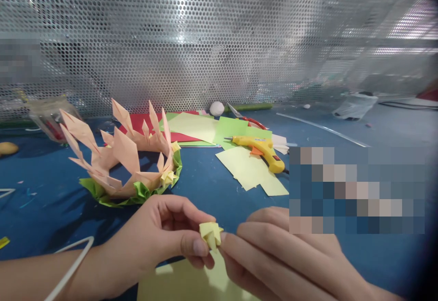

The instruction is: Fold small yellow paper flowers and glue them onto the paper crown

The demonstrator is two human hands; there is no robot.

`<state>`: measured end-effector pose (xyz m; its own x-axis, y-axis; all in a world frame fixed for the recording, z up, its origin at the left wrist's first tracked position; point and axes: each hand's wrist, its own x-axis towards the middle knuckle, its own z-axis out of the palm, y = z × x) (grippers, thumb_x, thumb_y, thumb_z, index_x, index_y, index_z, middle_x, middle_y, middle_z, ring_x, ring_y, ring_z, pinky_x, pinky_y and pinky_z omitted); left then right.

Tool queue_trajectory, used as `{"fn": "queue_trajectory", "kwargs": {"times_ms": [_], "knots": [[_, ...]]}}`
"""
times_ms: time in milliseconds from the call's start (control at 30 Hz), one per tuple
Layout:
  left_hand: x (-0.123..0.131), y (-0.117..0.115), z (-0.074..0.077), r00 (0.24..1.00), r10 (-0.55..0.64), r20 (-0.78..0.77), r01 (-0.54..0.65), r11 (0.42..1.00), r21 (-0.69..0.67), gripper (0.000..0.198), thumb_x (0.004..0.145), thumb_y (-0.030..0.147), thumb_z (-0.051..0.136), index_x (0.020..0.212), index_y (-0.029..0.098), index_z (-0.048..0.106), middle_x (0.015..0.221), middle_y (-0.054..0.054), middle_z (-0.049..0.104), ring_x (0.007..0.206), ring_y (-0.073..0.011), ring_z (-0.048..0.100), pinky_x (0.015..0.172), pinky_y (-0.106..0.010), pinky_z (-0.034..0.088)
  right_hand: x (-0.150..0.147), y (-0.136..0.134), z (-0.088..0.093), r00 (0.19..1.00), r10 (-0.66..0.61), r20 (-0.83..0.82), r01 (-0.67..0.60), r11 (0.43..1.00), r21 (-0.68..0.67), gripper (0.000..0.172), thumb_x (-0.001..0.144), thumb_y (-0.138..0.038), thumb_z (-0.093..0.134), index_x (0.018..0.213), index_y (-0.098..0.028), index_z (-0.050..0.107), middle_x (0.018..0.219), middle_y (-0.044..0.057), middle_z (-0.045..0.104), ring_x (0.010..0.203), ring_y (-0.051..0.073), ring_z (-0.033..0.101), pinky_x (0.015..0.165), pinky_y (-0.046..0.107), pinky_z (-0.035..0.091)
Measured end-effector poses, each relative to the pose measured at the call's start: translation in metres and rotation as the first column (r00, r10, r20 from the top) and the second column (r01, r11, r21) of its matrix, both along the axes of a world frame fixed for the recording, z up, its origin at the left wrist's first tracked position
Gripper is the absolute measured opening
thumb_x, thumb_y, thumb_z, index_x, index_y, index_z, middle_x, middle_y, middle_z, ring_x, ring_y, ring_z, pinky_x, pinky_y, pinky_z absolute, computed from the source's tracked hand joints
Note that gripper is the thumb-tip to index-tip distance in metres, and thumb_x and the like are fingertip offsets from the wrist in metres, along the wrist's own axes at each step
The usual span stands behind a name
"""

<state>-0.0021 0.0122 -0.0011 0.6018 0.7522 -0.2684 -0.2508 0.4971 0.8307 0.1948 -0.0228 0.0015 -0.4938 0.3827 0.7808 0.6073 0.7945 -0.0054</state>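
A small folded yellow paper flower (211, 234) is pinched between the thumb and fingers of my left hand (160, 232). From the other side, the closed fingertips of my right hand (277, 246) grip its right edge; the right thumb is hidden. Under both hands lies a pale yellow paper sheet (171, 282). Beyond my left hand stands a paper crown (126, 152) with pointed peach petals, crumpled green paper around its base and small yellow flowers (168, 177) on its right side.
A yellow glue gun (262, 148) lies on yellow paper squares (246, 168). Behind it are red-handled scissors (251, 120), green paper (232, 129) and a white ball (216, 108). A clear jar (51, 116) stands at the left. A perforated metal screen (205, 40) closes off the back.
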Motion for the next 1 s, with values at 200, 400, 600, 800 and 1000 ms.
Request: {"fn": "queue_trajectory", "kwargs": {"times_ms": [200, 400, 600, 800, 1000], "knots": [[-0.001, 0.003, 0.002, 1.0, -0.03, -0.007, 0.03, 0.999, -0.017, 0.018, 0.061, 0.015, 0.094, 0.073, 0.018, 0.08, 0.062, 0.001, 0.081, 0.054, -0.0083, 0.074, 0.054, -0.011, 0.059, 0.008, -0.001, 0.012, 0.983, 0.011, 0.183, -0.012, 1.0, 0.004, 0.041, 0.097, 0.0, 0.043, 0.078, -0.015, 0.076, 0.061, -0.001, 0.071, 0.052, 0.013, 0.066, 0.048, 0.028, 0.054], [0.0, 0.002, 0.0, 0.999, -0.034, -0.005, 0.033, 0.999, -0.027, 0.018, 0.059, 0.015, 0.095, 0.068, 0.018, 0.079, 0.059, 0.0, 0.08, 0.05, -0.0092, 0.073, 0.05, -0.011, 0.059, 0.005, -0.002, 0.008, 0.983, -0.003, 0.185, 0.001, 1.0, 0.011, 0.041, 0.1, -0.004, 0.045, 0.075, -0.015, 0.075, 0.058, -0.001, 0.068, 0.05, 0.012, 0.064, 0.051, 0.027, 0.054], [-0.004, 0.002, -0.009, 0.998, -0.029, 0.058, 0.026, 0.999, 0.044, 0.016, 0.068, 0.015, 0.091, 0.077, 0.018, 0.078, 0.061, 0.002, 0.079, 0.05, -0.0098, 0.073, 0.047, -0.01, 0.057, 0.004, -0.001, 0.004, 0.994, -0.003, 0.109, 0.005, 1.0, -0.019, 0.037, 0.102, -0.009, 0.046, 0.078, -0.014, 0.074, 0.059, 0.001, 0.067, 0.052, 0.013, 0.063, 0.053, 0.028, 0.053], [-0.006, 0.001, -0.009, 0.999, -0.033, 0.021, 0.031, 0.995, 0.098, 0.02, 0.07, 0.015, 0.089, 0.082, 0.019, 0.073, 0.062, 0.004, 0.077, 0.05, -0.0089, 0.072, 0.047, -0.01, 0.057, 0.002, -0.001, -0.003, 0.998, 0.024, 0.059, -0.02, 0.997, -0.077, 0.035, 0.104, -0.016, 0.046, 0.083, -0.012, 0.074, 0.06, 0.002, 0.064, 0.052, 0.014, 0.059, 0.05, 0.028, 0.049], [-0.006, -0.001, -0.009, 0.999, 0.016, -0.029, -0.011, 0.989, 0.146, 0.017, 0.071, 0.02, 0.089, 0.084, 0.021, 0.078, 0.064, 0.005, 0.075, 0.051, -0.0061, 0.068, 0.05, -0.01, 0.053, 0.006, -0.002, -0.003, 0.99, 0.059, 0.125, -0.037, 0.985, -0.168, 0.036, 0.104, -0.012, 0.042, 0.086, -0.013, 0.073, 0.062, 0.001, 0.066, 0.052, 0.013, 0.06, 0.051, 0.026, 0.05]]}}
